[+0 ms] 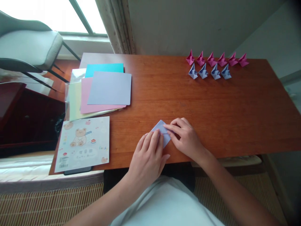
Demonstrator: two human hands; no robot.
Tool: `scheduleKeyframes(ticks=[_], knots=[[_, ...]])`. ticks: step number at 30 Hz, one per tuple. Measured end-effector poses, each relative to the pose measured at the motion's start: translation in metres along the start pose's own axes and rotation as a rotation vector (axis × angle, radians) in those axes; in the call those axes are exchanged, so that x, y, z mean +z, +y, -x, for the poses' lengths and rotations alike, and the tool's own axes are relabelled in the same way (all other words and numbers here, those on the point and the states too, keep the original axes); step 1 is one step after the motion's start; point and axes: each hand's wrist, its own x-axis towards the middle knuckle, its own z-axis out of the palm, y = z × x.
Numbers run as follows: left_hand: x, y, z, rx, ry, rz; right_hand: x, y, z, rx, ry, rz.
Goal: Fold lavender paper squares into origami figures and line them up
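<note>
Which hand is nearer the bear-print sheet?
Left. The left hand is to the right of the bear-print sheet; the right hand is farther right.

Left fingers [148, 142] and right fingers [174, 128] touch folded lavender paper [161, 125] on the table [155, 103].

The person wears a plain white top [169, 204], tinged faintly green, its soft cloth gathered in long, loose creases at the left side and smoother over the middle. Black legwear [116, 180] shows to both sides of it, below the near edge of the table [150, 91]; its cut is too dark to tell. The forearms [124, 188] are bare and slender, the left hand [148, 153] and right hand [187, 138] bare too, with slim fingers.
</note>
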Motion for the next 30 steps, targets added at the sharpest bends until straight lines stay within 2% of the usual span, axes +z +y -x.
scheduleKeyframes(ticks=[19, 26, 30], knots=[[0.009, -0.004, -0.004, 0.014, 0.027, 0.042, 0.009, -0.013, 0.01, 0.108, 0.078, 0.105], [0.011, -0.006, 0.0, 0.019, 0.029, 0.074, 0.0, -0.002, 0.023, 0.141, 0.135, 0.122], [0.011, -0.008, -0.001, 0.012, 0.043, 0.127, -0.003, -0.008, 0.023, 0.196, 0.173, 0.145]])
